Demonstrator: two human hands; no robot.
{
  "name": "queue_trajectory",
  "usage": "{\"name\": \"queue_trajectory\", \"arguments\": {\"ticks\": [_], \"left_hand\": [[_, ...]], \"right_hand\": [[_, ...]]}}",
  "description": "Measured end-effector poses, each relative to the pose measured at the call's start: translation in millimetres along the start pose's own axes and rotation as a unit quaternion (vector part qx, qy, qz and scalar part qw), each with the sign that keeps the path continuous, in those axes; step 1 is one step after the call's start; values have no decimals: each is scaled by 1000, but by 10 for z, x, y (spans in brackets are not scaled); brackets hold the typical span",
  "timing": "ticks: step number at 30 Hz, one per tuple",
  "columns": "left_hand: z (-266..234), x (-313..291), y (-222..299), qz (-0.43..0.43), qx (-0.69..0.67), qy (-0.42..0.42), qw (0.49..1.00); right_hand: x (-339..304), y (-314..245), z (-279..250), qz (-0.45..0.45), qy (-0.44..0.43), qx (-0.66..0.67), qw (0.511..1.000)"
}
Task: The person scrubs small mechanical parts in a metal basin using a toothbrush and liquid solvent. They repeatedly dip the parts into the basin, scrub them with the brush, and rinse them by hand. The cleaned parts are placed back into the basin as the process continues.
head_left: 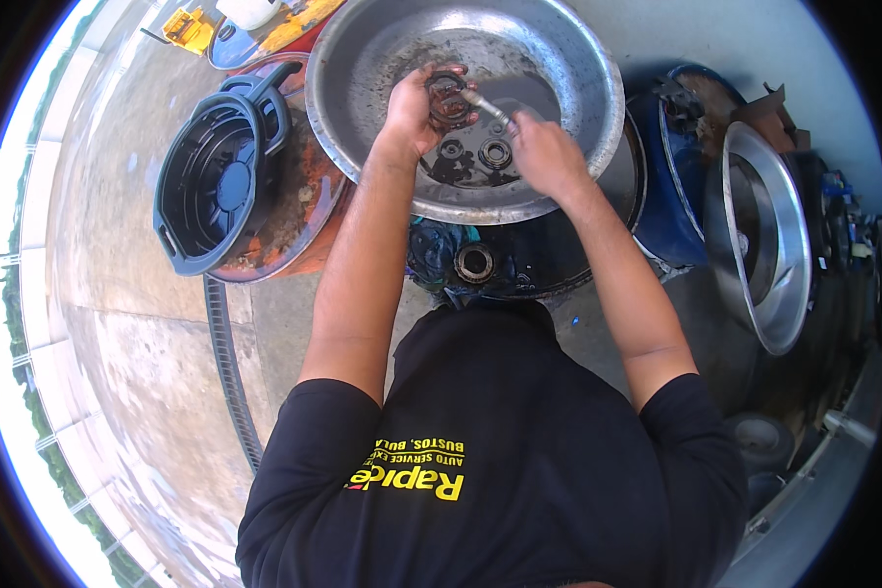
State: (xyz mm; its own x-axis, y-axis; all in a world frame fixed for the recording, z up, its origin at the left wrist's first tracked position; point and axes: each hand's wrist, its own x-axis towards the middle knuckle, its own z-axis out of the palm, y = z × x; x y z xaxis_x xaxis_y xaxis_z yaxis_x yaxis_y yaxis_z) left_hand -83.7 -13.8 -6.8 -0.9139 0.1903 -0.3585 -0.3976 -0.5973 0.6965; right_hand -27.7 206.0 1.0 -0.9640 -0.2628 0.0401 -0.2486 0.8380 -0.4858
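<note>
Black shirt (pixel 549 431), hands (pixel 412 110) (pixel 547 155) over metal basin (pixel 590 88) with rings (pixel 505 159) inside

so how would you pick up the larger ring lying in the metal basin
Probably by its outer edge, pinched from above. The larger ring looks to lie flat in the metal basin, round face up, leaving opposite sides to pinch. Coming over the near side seems clearest, since the brush is over the far side and the right hand is to the right.

Drums (pixel 678 201), a drain pan (pixel 231 186) and greasy bearings (pixel 495 165) mark a workshop.
</note>
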Motion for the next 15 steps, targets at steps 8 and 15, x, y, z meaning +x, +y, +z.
{"name": "queue_trajectory", "arguments": {"ticks": [8,15], "left_hand": [[201,-30,73,23,210,7,977],[260,-85,103,48,309,10,950]], "right_hand": [[-74,-109,-71,-43,40,-59,997],[-190,-205,-128,-29,19,-79,996]]}}
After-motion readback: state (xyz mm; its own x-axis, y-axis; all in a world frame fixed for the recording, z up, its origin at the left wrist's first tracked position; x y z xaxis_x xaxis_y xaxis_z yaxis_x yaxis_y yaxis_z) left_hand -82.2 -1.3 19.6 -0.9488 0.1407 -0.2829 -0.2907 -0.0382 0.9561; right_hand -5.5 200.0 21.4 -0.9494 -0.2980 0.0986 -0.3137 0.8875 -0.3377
